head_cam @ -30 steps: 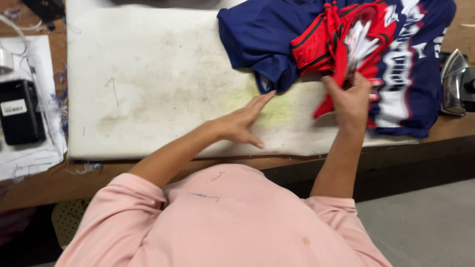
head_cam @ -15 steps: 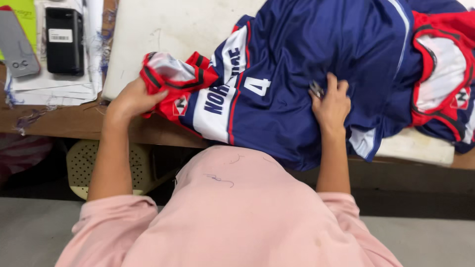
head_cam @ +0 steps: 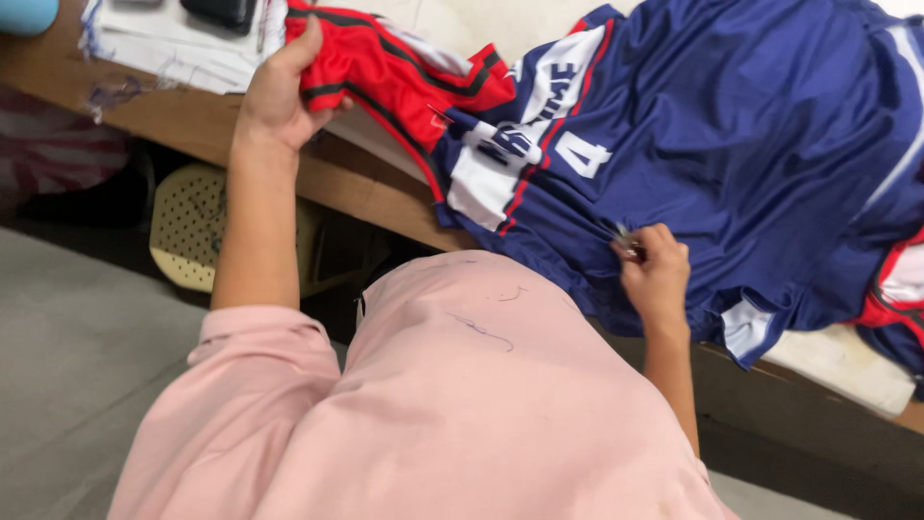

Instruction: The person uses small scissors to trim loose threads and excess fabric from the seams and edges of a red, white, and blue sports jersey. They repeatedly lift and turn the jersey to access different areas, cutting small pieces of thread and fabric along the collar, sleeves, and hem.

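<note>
- Navy-blue sports jersey with white and red panels lies spread over the padded worktop, its lower edge hanging off the near side toward the person.
- Left hand is closed round the red sleeve end at the far left of the garment, lifting it just above the worktop edge.
- Right hand has its fingers pinched together on the blue fabric near the hem, with something small and metallic between them; what it is cannot be told.
- Judging from this, the cloth between the two hands is being drawn out flat, so an even pull from both ends, without twisting the sleeve, would serve best.
- Keeping the right-hand pinch low and close to the worktop edge should stop the hanging part from sliding off.
- Papers and a dark device sit beyond the left hand, apart from the jersey.
</note>
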